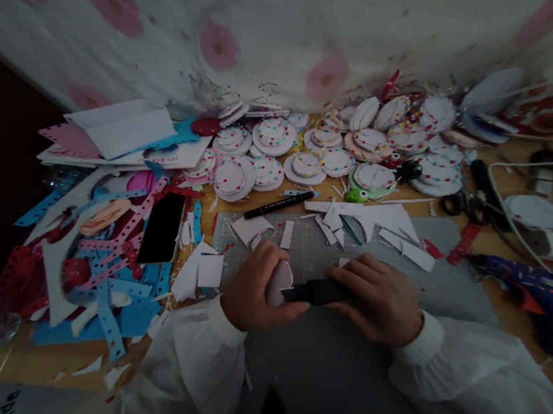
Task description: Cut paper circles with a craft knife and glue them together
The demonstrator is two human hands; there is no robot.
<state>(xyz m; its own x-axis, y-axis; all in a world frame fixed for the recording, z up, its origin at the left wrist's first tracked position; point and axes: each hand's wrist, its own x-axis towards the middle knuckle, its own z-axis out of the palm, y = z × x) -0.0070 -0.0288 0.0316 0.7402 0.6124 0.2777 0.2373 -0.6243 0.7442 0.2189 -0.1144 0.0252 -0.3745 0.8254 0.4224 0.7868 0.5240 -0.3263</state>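
Note:
My left hand (259,293) is closed around a small, pale round piece (279,279) that looks like paper or foam. In my right hand (380,293) is a black box cutter (328,291), its tip pointing left and meeting the lower edge of the pale piece. Both hands are over a grey cutting mat (445,267). White paper offcuts (405,245) and a black marker pen (279,204) lie just beyond them. Further back stand several small white paper hats (275,134) trimmed with coloured beads.
Left of the mat are a phone (162,229), blue punched strips (109,315) and a white folded box (123,128). On the right lie a blue glue gun (534,296), scissors (465,207), a white cable (506,212) and a white disc (534,211). A flowered curtain hangs behind.

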